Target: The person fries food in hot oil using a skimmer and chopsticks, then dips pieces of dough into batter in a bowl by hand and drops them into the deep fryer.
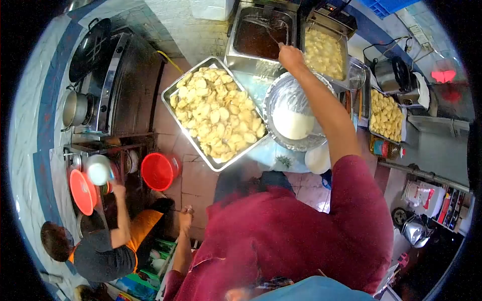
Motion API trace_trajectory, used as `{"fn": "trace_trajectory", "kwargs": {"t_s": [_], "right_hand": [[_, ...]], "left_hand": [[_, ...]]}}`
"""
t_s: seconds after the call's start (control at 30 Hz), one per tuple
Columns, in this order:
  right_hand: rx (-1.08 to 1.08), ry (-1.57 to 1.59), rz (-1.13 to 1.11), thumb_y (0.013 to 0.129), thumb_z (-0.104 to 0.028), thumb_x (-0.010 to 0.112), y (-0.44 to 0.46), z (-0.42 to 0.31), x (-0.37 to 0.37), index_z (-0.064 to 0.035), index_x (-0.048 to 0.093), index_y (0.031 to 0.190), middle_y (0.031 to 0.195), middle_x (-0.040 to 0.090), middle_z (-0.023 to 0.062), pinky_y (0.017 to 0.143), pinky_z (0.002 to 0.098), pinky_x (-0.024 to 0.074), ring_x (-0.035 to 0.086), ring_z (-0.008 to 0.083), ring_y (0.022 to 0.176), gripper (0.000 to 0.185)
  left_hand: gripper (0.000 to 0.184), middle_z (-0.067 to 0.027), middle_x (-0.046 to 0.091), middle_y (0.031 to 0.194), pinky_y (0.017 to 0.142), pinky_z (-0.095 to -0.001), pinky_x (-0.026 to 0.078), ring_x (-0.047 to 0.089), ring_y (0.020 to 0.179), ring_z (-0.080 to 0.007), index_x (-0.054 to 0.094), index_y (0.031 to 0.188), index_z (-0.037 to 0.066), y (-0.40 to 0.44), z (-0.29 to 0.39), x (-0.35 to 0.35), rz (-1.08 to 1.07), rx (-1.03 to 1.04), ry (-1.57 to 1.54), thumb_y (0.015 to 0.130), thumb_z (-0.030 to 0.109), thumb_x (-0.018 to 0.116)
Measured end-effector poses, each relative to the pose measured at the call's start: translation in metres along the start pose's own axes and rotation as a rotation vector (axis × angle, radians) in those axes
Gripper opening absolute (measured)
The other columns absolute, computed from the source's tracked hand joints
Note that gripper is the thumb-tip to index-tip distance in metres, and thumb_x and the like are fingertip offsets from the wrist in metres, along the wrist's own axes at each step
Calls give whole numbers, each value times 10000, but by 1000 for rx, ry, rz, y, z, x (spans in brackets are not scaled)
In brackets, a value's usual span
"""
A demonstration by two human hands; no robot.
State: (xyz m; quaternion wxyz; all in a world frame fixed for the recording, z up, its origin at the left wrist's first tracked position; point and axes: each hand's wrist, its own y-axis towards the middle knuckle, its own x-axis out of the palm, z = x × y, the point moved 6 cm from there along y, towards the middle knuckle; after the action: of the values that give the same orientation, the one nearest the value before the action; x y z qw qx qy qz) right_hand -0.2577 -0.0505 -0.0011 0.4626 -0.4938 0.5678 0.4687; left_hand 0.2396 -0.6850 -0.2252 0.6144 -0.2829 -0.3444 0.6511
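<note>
My right hand (291,56) is closed round the handle of a long metal utensil (274,37), which reaches into the dark liquid of a steel fryer basin (242,52); its head is hard to make out there. Under my right forearm stands a large metal bowl (271,131) with white batter (292,123) inside. Left of the bowl, a steel tray (173,116) holds a heap of pale yellow fried pieces (216,113). Low at my left side, my left hand (186,219) has its fingers curled; a thin line shows beside them, but what they hold is unclear.
A second fryer basin (344,75) full of yellow pieces adjoins the first. Another tray of pieces (385,114) stands at right. At left are a red bucket (159,171), a stove (134,83), and a co-worker in a dark shirt (103,258) holding a pale bowl (99,169).
</note>
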Motion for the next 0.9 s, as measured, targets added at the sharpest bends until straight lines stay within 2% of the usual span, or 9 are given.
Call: {"fn": "trace_trajectory", "kwargs": {"t_s": [0.07, 0.13, 0.2, 0.23, 0.4, 0.5, 0.73, 0.8, 0.9], "right_hand": [[-19, -34, -88, 879, -87, 443, -16, -16, 3, 7, 626, 1075, 919, 687, 227, 738, 501, 535, 673, 405, 852, 284], [-45, -53, -144, 868, -92, 464, -31, -25, 1, 16, 642, 1005, 926, 687, 231, 731, 496, 539, 677, 399, 845, 249], [-57, -56, -204, 853, -85, 484, -46, -31, -3, 24, 655, 963, 925, 685, 237, 732, 493, 542, 678, 400, 842, 231], [-68, -58, -232, 846, -82, 494, -52, -33, -7, 28, 662, 942, 925, 684, 240, 733, 491, 543, 678, 401, 840, 222], [-266, -238, -322, 735, 1, 544, -77, -41, -29, 22, 645, 919, 898, 677, 226, 741, 481, 536, 666, 388, 875, 211], [-371, -204, -283, 765, -54, 544, -84, -31, -51, 15, 678, 868, 939, 679, 234, 744, 493, 544, 672, 395, 877, 182], [-118, -165, -154, 792, -82, 540, -54, 20, -120, -97, 655, 1054, 966, 682, 204, 753, 494, 534, 658, 390, 921, 286], [-151, -207, 21, 793, -67, 515, -41, 45, -115, -98, 639, 1124, 888, 682, 207, 698, 489, 529, 666, 383, 839, 355], [-114, -220, 52, 805, -81, 508, -9, 73, -92, -93, 637, 1137, 906, 686, 205, 683, 488, 533, 668, 378, 848, 356]], "left_hand": [[205, -29, 606, 742, 521, -249, 400, 517, 583, -98, 614, 877, 44, 11, -36, -25, -203, -73, -468, 946, 229, 560], [203, -29, 588, 697, 511, -251, 399, 510, 565, -98, 607, 849, 50, 8, -37, -10, -384, -311, -1096, 946, 218, 549], [220, -23, 584, 720, 516, -255, 402, 496, 567, -94, 603, 844, 54, 4, -11, -4, -11, -149, -27, 951, 237, 547], [228, -19, 583, 731, 518, -257, 403, 489, 568, -91, 601, 841, 56, -11, 21, 12, 165, -228, 428, 953, 246, 545], [244, -15, 583, 753, 525, -272, 414, 497, 586, -99, 596, 909, 74, 34, 21, 50, 42, -94, 194, 975, 304, 545], [228, -21, 578, 763, 508, -269, 402, 486, 576, -99, 586, 946, 81, 24, 33, 73, 65, -77, 206, 979, 302, 541], [236, -18, 567, 755, 495, -277, 391, 477, 559, -115, 580, 880, 63, 30, -37, 49, 129, -104, 133, 975, 274, 534], [231, -9, 562, 745, 507, -281, 393, 478, 565, -117, 575, 851, 65, 18, -56, 43, 110, -54, 89, 966, 263, 541], [221, 5, 543, 722, 529, -291, 392, 474, 573, -117, 557, 800, 79, -1, -84, 33, 71, 42, -12, 947, 244, 553]]}}
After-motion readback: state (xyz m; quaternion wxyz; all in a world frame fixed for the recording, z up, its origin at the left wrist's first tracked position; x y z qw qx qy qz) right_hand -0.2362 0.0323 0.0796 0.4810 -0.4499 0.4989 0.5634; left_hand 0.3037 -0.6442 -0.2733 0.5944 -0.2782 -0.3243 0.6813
